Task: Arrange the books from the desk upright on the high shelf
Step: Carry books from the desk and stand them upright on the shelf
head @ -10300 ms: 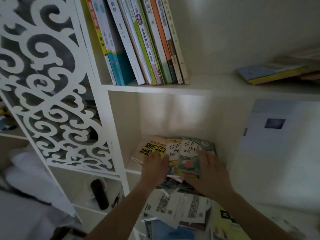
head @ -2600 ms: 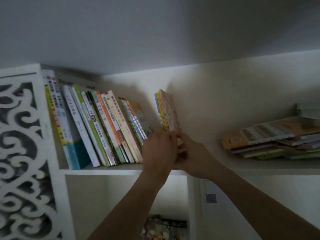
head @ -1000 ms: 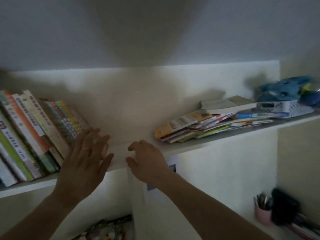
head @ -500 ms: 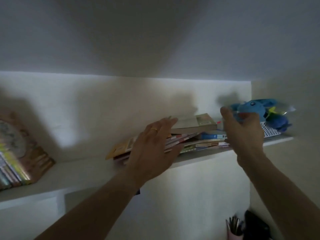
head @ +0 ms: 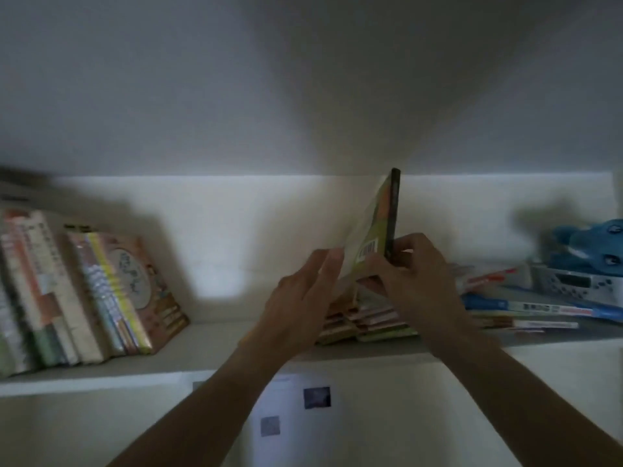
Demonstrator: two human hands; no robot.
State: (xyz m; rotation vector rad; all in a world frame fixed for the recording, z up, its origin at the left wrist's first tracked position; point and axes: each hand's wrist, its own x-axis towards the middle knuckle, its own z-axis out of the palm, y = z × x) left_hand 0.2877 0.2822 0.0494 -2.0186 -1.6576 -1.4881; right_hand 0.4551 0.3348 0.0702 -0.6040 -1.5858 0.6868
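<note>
Head view showed your two hands raised to the high shelf [head: 209,338], with one book [head: 377,230] stood on end between them, just right of centre. Your right hand [head: 418,281] pinched that book near its lower dark spine, fingers curled round the edge. Your left hand [head: 303,298] lay at the book's nine o'clock with fingers straight and loosely spread, their tips against its barcoded cover; that grip was flat, not curled. The book tilted slightly, its top edge reaching the line where the shelf's back wall met the ceiling. Beneath it, at six o'clock from the book, a flat stack of books [head: 367,321] rested on the shelf, running out to three o'clock under your right wrist. Well apart at nine o'clock, a row of leaning books [head: 101,291] stood on the same shelf, blurred. At far three o'clock a blue plush toy [head: 593,244] sat on a white perforated basket [head: 580,284].
</note>
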